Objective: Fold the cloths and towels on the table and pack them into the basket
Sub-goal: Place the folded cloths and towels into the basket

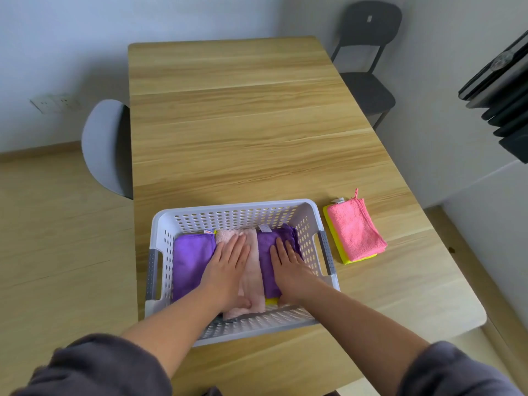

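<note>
Low in the middle of the frame, the left hand (225, 265) lies flat with fingers straight and close together, pressing down on a pale towel (253, 277) and overlapping the edge of the left purple cloth (190, 258). Just to its right, the right hand (288, 265) is likewise flat, fingers straight and slightly spread, resting on the right purple cloth (267, 252). All three folded pieces lie side by side inside the basket (237, 214), the towel between the two purple ones, and a yellow sliver (271, 301) shows under the right purple cloth at its near end. Both forearms reach over the basket's near wall, with dark sleeves (94, 367) at the bottom corners of the frame. The white perforated basket sits on the near part of the table (243, 124). Right of the basket, near but not touching it, a folded coral cloth (355, 228) lies on top of a folded yellow cloth (346, 259). A grey chair (105, 147) stands at the table's left edge, a black chair (368, 52) at the upper right, and a socket (54, 102) sits on the wall at the left.
</note>
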A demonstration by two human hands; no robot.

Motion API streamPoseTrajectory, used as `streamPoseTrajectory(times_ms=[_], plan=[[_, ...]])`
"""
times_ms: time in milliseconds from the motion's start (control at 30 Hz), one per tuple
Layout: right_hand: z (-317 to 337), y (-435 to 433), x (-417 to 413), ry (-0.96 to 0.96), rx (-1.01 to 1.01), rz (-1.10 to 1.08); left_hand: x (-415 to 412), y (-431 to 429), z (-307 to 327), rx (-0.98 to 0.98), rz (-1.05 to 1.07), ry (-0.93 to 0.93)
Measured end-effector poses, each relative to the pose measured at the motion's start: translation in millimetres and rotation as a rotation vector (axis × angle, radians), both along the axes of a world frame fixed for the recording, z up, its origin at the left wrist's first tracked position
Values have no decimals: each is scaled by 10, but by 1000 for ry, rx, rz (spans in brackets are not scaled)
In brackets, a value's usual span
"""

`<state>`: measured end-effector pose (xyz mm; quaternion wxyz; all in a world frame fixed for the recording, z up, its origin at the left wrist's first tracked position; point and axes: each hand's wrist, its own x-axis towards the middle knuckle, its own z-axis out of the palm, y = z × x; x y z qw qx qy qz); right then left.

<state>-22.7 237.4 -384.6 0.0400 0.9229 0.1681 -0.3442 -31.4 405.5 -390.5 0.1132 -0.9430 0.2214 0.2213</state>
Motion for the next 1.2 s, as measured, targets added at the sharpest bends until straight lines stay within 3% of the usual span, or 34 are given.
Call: streamPoseTrajectory(times_ms=[300, 433, 633, 800, 933, 1067, 1200], plan=[[41, -4, 24, 23, 40, 22, 37, 4, 78, -47, -42, -4], [444, -126, 12, -80, 186, 92, 86, -21, 289, -282, -7, -104], [807, -679, -21, -531, 577, 48, 300, -394, 774, -756, 239, -296], [815, -1457, 130, -482, 592, -243, 494, -1145, 1152, -933, 232, -412], [542, -2036, 396, -383, 490, -468, 639, -1844, 1109, -853, 241, -326], [274, -2379, 681, -215, 478, -728, 841, -2396, 970, -513, 315, -168], [22, -2463, 885, -31, 476, -903, 1081, -2716, 668, -309, 577, 123]])
